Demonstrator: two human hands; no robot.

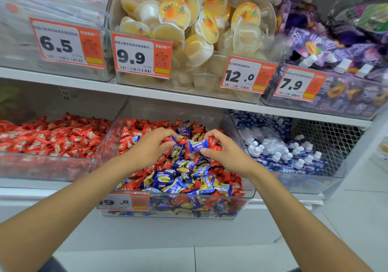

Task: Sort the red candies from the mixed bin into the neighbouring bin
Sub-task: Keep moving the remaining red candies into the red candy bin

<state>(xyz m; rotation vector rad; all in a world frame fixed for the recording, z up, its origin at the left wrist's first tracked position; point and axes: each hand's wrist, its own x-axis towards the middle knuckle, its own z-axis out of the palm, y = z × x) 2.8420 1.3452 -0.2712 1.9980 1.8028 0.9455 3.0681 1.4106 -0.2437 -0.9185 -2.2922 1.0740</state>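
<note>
Shop shelf [126, 89]: left hand [151, 147], right hand [225, 153] grasping candies [197, 145] in mixed bin [178, 215] amid blue wrappers [165, 179].

**Person, own-head view.**
- Left hand [151, 149]: bare, five fingers, plain to the wrist.
- Right hand [227, 156]: bare, likewise plain to the wrist.
- Left forearm [73, 198]: bare along its whole visible length, running out of view at 8 o'clock.
- Right forearm [304, 208]: bare along its whole visible length, running out of view at 4 o'clock.
- Dark grey garment [49, 266]: rounded patch of cloth on the bottom edge at 7 o'clock. Its kind is unreadable.
- Dark sliver [294, 270]: on the bottom edge at 5 o'clock, too small to identify.
</note>
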